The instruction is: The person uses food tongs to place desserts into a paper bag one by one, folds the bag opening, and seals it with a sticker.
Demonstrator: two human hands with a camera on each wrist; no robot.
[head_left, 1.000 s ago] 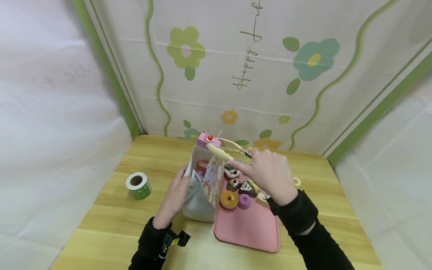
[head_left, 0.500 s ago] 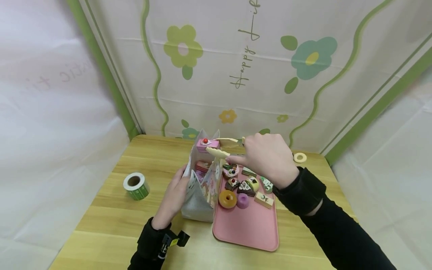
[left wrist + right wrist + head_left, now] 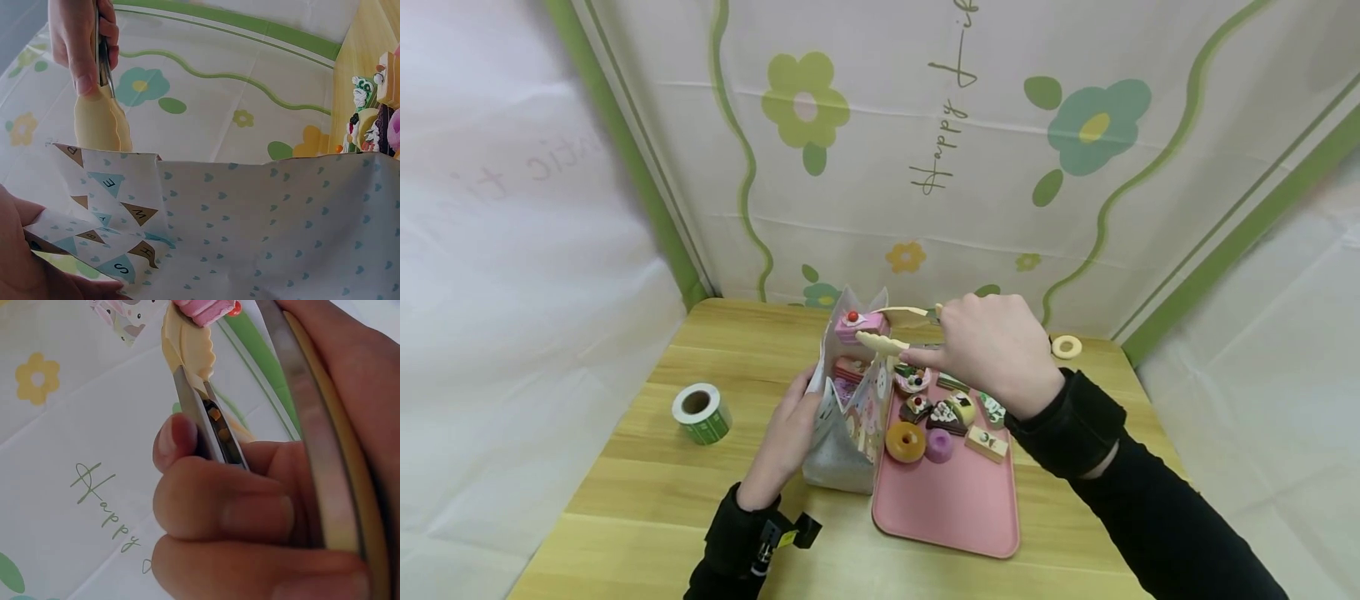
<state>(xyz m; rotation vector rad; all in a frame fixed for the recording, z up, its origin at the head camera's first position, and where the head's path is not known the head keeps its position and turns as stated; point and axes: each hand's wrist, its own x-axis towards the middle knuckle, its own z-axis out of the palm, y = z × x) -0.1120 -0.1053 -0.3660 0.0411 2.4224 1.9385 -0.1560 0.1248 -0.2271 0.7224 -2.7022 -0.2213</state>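
My right hand [image 3: 988, 350] grips cream-tipped tongs [image 3: 891, 329], which pinch a pink toy cake slice with a red cherry [image 3: 859, 324] above the mouth of a patterned paper bag [image 3: 848, 408]. The right wrist view shows my fingers [image 3: 219, 512] squeezing the tongs [image 3: 194, 375] and the pink slice [image 3: 203, 309] at their tips. My left hand [image 3: 786, 442] holds the bag's left edge open; in the left wrist view my fingers [image 3: 37, 256] pinch the bag's folded rim [image 3: 106, 206]. More toy cakes lie inside the bag.
A pink tray [image 3: 951, 500] right of the bag carries several toy pastries, among them a doughnut [image 3: 906, 442] and a purple piece [image 3: 938, 446]. A green sticker roll [image 3: 700, 412] stands on the wooden table [image 3: 647, 500] at left. A small white ring [image 3: 1064, 347] lies at the back right.
My right hand with the tongs and pink slice has lifted and shifted slightly left, over the bag's mouth. My left hand has stayed on the bag.
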